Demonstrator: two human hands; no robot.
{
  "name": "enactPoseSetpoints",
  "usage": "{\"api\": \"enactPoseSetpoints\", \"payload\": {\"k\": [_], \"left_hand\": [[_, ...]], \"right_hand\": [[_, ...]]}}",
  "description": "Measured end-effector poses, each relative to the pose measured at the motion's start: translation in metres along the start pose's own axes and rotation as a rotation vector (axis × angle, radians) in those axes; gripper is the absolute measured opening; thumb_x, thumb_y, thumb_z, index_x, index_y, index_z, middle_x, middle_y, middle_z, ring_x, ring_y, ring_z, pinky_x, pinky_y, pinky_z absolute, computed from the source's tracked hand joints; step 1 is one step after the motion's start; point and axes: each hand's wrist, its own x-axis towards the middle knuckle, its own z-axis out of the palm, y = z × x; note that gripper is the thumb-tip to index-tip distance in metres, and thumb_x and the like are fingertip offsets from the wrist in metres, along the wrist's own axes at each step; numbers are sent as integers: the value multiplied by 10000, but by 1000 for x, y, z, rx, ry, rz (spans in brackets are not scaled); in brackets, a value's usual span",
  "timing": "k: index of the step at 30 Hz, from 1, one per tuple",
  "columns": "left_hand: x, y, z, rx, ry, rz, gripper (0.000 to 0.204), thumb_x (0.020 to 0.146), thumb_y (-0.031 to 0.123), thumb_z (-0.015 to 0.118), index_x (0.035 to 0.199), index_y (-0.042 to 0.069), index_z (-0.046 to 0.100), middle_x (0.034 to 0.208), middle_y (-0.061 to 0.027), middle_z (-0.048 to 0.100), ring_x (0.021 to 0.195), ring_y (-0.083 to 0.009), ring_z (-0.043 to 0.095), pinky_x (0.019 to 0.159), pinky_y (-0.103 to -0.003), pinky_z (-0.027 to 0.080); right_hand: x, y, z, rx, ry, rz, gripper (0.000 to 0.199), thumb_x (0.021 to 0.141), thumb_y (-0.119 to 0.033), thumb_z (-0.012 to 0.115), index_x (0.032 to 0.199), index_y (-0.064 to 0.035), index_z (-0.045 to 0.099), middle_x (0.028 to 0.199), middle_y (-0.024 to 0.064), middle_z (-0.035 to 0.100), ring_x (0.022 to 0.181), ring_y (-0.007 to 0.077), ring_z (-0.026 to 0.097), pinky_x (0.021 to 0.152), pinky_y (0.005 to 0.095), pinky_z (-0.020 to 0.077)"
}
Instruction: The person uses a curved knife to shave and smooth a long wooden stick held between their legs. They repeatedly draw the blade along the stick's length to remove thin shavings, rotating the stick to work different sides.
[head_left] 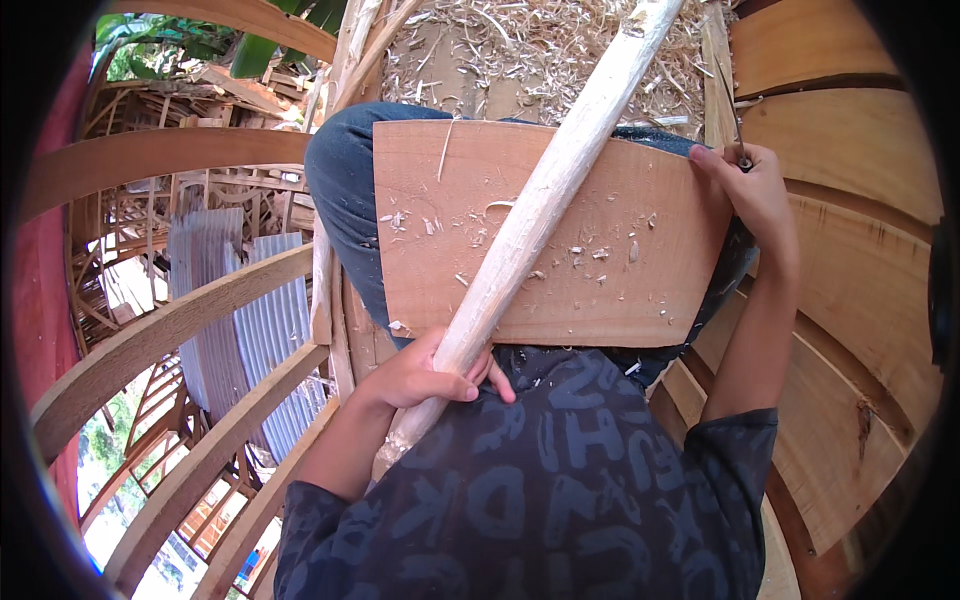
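A long, pale, peeled wooden pole [545, 205] slants from my lap toward the far right. Its near end passes under my left arm, against my shirt. My left hand [445, 372] wraps round the pole near that end, thumb across the top. Beneath the pole, a flat wooden board [450, 230] lies over my thighs, dotted with small shavings. At the board's far right corner my right hand [752, 190] is closed on a knife, whose thin dark blade [737, 125] points away from me. The handle is mostly hidden in the fingers. The blade is apart from the pole.
Wood shavings [540, 60] cover the floor ahead. Plank siding [830, 290] rises close on my right. To the left are wooden rails [200, 290], with corrugated metal sheets [270, 340] and stacked timber beyond them. Green leaves [255, 50] show at the far left.
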Motion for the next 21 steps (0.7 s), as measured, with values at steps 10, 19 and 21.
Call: {"api": "enactPoseSetpoints", "payload": {"k": [10, 19, 21], "left_hand": [[-7, 27, 11, -251, -56, -229, 182, 711, 44, 595, 756, 40, 419, 587, -28, 429, 413, -101, 445, 414, -241, 359], [5, 38, 14, -286, -58, -229, 179, 711, 37, 584, 772, 37, 416, 581, -27, 422, 402, -107, 436, 411, -244, 352], [5, 39, 16, -261, -25, -235, 174, 710, 38, 580, 782, 32, 421, 580, -26, 423, 403, -108, 436, 411, -248, 351]], "right_hand": [[-103, -7, 45, 65, 164, -415, 526, 834, -457, 630, 678, 40, 558, 599, 106, 429, 529, 217, 432, 498, 329, 344], [-126, -57, 88, -223, -122, -362, 604, 766, -543, 646, 542, 12, 566, 509, 182, 529, 457, 338, 556, 437, 411, 423], [-123, -61, 90, -253, -116, -377, 615, 765, -557, 637, 537, 9, 569, 507, 177, 535, 455, 332, 559, 435, 407, 428]]}}
